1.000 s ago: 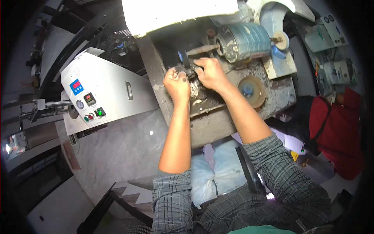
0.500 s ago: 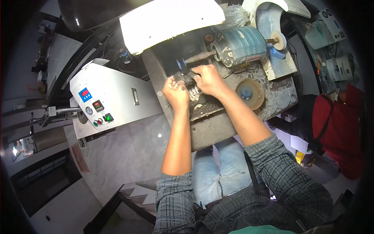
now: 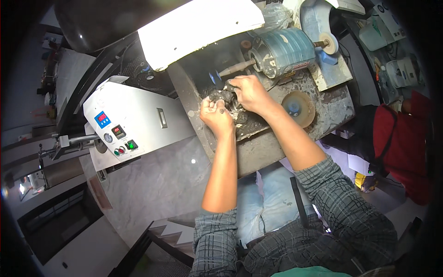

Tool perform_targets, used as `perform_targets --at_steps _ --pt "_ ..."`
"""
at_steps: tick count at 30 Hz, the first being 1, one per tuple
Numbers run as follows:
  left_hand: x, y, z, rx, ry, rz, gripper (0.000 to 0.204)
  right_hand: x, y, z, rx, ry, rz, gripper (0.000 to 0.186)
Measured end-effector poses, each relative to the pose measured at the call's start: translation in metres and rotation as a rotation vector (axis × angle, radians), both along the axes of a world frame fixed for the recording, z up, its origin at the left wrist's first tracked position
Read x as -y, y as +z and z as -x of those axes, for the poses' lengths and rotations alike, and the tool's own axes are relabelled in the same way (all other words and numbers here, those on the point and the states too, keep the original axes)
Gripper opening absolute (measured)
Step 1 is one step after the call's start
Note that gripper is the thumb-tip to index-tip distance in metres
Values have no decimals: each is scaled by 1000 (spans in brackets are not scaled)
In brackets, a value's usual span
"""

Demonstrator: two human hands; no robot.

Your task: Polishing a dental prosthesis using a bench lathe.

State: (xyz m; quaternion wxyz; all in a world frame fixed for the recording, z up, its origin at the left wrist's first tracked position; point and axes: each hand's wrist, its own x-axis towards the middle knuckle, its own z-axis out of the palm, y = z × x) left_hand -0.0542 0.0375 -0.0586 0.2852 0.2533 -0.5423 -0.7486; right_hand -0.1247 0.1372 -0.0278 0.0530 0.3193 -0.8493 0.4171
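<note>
My left hand (image 3: 217, 116) is closed round a dark grey, dirty lump (image 3: 220, 95), its kind unclear. Close by on the right, my right hand (image 3: 251, 94) pinches the lump's other side, fingertips pressed together. Just beyond the fingers is a small blue polishing wheel (image 3: 215, 78) at the end of a tapered spindle (image 3: 236, 68). That spindle comes out of a blue-green bench motor (image 3: 286, 51). More dark, crumbly-looking material (image 3: 241, 117) lies beneath my hands on the grimy bench (image 3: 258, 150).
A bright white hood (image 3: 203, 32) overhangs the bench. Right of my hands sits a round bowl (image 3: 304, 121) with something blue inside. A pale wheel (image 3: 328, 44) is on the motor's far end. The white machine (image 3: 138, 120) stands left; someone in red (image 3: 404, 147) is at right.
Both hands still hold the dark lump. My left hand has shifted slightly right and toward me, with its wrist turned. The whole view has tilted a little.
</note>
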Motion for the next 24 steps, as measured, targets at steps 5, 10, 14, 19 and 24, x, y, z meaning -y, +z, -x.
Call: perform_targets --at_steps 5,10,14,19,24 --pt "-1 6 4 39 7 -102 17 0 -5 6 27 -29 10 28" --pt "8 3 2 78 -2 -12 17 6 1 6 213 -87 -69 31" --pt "7 1 0 9 -2 -48 17 -1 -7 -2 82 -41 8 29" --pt "13 -3 -4 9 -63 92 19 4 -12 0 67 -71 13 28" --pt "14 -4 -1 -33 -107 191 22 1 -19 -4 -16 -37 143 31"
